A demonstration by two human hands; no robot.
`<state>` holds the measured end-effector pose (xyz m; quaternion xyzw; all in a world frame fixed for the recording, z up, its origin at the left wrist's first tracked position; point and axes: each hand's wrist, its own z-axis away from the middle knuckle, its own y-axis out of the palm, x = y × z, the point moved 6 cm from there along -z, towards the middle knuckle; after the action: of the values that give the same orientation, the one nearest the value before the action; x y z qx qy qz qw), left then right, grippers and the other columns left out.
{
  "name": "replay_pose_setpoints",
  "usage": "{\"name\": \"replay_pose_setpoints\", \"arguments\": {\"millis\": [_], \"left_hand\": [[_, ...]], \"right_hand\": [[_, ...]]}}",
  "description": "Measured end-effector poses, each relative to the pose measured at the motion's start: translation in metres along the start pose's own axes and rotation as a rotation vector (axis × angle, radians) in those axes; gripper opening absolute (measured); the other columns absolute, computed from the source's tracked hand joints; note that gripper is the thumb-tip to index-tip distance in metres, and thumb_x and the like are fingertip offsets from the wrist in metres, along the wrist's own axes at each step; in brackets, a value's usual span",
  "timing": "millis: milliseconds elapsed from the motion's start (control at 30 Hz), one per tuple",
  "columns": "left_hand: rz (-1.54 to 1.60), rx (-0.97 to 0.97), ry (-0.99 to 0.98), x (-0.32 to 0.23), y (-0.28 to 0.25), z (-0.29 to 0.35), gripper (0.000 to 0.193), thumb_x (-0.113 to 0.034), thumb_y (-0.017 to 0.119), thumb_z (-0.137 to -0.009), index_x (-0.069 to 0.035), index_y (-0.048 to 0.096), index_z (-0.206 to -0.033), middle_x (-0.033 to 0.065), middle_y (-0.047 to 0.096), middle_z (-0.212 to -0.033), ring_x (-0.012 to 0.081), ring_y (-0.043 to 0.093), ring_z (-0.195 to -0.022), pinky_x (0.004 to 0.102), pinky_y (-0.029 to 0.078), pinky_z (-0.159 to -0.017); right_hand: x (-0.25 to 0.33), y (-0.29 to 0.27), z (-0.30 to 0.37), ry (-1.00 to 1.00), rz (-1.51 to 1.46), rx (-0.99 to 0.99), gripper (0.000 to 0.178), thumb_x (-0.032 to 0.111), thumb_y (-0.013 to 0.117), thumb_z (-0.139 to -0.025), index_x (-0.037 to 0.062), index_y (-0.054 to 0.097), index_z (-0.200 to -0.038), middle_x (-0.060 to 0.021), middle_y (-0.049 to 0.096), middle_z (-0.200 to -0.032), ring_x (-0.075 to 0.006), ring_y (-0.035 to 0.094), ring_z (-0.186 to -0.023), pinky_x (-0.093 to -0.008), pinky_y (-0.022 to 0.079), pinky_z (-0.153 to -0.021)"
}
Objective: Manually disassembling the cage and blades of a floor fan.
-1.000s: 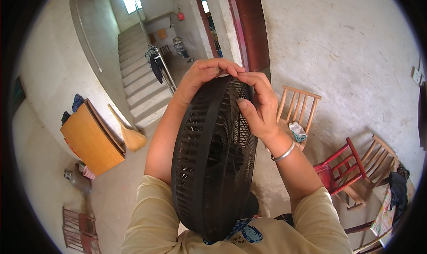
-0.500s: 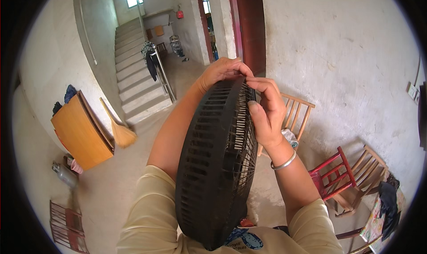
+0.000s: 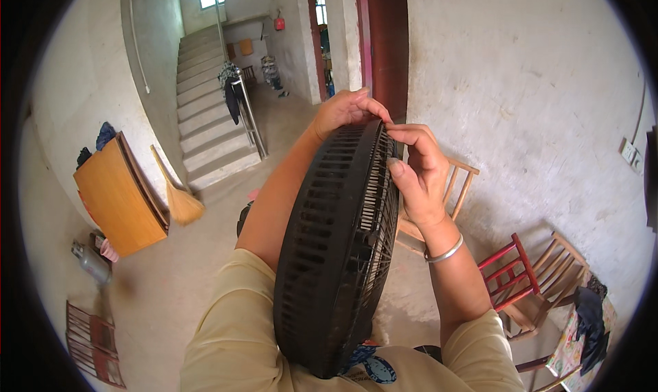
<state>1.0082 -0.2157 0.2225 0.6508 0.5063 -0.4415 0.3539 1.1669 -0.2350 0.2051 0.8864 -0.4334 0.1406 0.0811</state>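
A black electric fan head stands on edge close in front of my chest, its slotted rear housing toward the left and its wire front grille toward the right. My left hand curls over the top of the housing, fingers bent onto the rim. On the right side, my right hand grips the upper grille edge, thumb against the wires and fingertips on the rim near those of the left. Whatever lies between the fingertips is too small to make out. The fan's lower end meets my shirt, and its support is hidden.
Wooden chairs and a red chair stand by the right wall. Leftward are a wooden board, a straw broom, a grey gas cylinder and a brown rack. Concrete stairs with a metal rail rise behind.
The view has shifted slightly, and the fan's grille side sits a little farther right. Both hands keep their hold at the top rim.
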Motion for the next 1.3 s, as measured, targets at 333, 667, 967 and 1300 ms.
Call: {"name": "replay_pose_setpoints", "arguments": {"millis": [333,667,967,1300], "left_hand": [[0.018,0.046,0.023,-0.002,-0.015,0.000,0.044,-0.027,0.037,-0.091,0.012,0.058,-0.092,0.0174,0.062,-0.088,0.0233,0.060,-0.081,0.0308,0.046,-0.079],[0.057,-0.028,0.004,0.005,-0.020,-0.001,0.044,-0.031,0.037,-0.089,0.007,0.059,-0.094,0.0163,0.062,-0.094,0.0226,0.058,-0.087,0.0324,0.045,-0.082],[-0.037,-0.158,-0.079,0.004,-0.011,0.008,0.048,-0.036,0.037,-0.089,0.006,0.059,-0.096,0.0141,0.062,-0.093,0.0186,0.058,-0.085,0.0300,0.045,-0.081],[0.010,-0.179,-0.079,0.023,-0.058,-0.012,0.038,-0.029,0.042,-0.089,0.004,0.060,-0.097,0.0107,0.063,-0.094,0.0166,0.059,-0.084,0.0282,0.044,-0.082]], "right_hand": [[-0.015,-0.021,-0.010,0.103,0.006,-0.195,0.040,0.028,0.046,-0.088,-0.0028,0.052,-0.113,-0.0173,0.055,-0.105,-0.0244,0.050,-0.104,-0.0330,0.038,-0.091],[-0.010,0.008,0.002,0.073,0.243,0.072,0.049,0.033,0.045,-0.086,-0.0084,0.050,-0.112,-0.0280,0.048,-0.116,-0.0372,0.047,-0.111,-0.0369,0.035,-0.094],[-0.005,0.006,-0.014,0.001,0.360,0.167,0.042,0.029,0.045,-0.087,-0.0093,0.058,-0.098,-0.0220,0.056,-0.087,-0.0328,0.053,-0.086,-0.0351,0.042,-0.079],[-0.018,0.027,-0.007,0.419,-0.031,0.058,0.056,0.045,0.037,-0.090,-0.0069,0.056,-0.101,-0.0145,0.057,-0.099,-0.0199,0.051,-0.094,-0.0296,0.038,-0.086]]}}
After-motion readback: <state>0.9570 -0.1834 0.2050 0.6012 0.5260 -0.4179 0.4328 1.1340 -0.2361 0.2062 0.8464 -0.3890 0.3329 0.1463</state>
